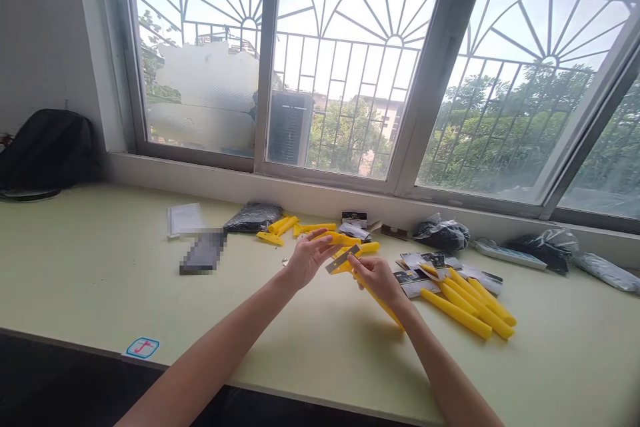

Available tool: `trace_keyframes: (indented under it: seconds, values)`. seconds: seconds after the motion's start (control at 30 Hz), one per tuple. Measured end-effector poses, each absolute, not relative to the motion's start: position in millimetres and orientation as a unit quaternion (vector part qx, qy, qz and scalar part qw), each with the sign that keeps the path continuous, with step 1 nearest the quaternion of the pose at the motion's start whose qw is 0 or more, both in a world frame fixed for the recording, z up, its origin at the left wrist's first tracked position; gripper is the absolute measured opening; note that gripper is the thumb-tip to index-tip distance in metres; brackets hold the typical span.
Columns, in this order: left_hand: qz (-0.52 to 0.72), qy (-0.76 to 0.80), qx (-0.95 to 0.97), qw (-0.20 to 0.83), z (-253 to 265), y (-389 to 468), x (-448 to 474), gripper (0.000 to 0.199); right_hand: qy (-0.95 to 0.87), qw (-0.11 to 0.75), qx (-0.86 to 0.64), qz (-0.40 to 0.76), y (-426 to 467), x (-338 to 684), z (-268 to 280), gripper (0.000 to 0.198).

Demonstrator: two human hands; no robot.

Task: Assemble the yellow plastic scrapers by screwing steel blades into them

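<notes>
My right hand (379,278) is closed around a yellow scraper (384,307), its handle slanting down to the right under the wrist. A flat grey metal blade (342,260) lies across the scraper's head, with my right thumb pressed on its upper end. Just left of the blade is my left hand (307,260), its fingers stretched out and apart. Whether its fingertips touch the blade I cannot tell. Behind both hands lie more yellow scrapers (277,229), partly hidden by my left fingers.
Right of my hands, several yellow scrapers (457,313) lie with printed cards on the pale green table (125,267). Black plastic-wrapped bundles (441,232) and a dark bag (255,217) line the window sill. A blurred dark object (204,252) lies left; a black backpack (47,150) stands far left.
</notes>
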State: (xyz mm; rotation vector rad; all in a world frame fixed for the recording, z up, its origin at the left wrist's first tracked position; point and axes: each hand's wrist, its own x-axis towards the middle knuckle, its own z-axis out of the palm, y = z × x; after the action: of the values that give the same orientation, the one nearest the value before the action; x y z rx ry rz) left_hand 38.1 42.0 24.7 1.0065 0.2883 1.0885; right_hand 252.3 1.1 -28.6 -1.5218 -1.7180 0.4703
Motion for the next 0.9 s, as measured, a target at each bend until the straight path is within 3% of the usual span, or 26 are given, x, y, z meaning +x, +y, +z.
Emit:
trace_keyframes:
  seconds: [0.2,0.57,0.9]
  values:
    - [0.49,0.158,0.521,0.68,16.7,42.0,41.3,0.022,-0.679,0.382,-0.598,0.189,4.0,255.8,-32.9,0.03]
    - [0.472,0.277,0.688,0.477,0.6,45.9,48.5,0.023,-0.679,0.37,-0.596,0.218,4.3,258.2,-32.8,0.028]
    - [0.468,0.314,0.666,0.489,-21.8,44.3,60.6,0.029,-0.679,0.374,-0.594,0.216,1.7,258.0,-29.2,0.028]
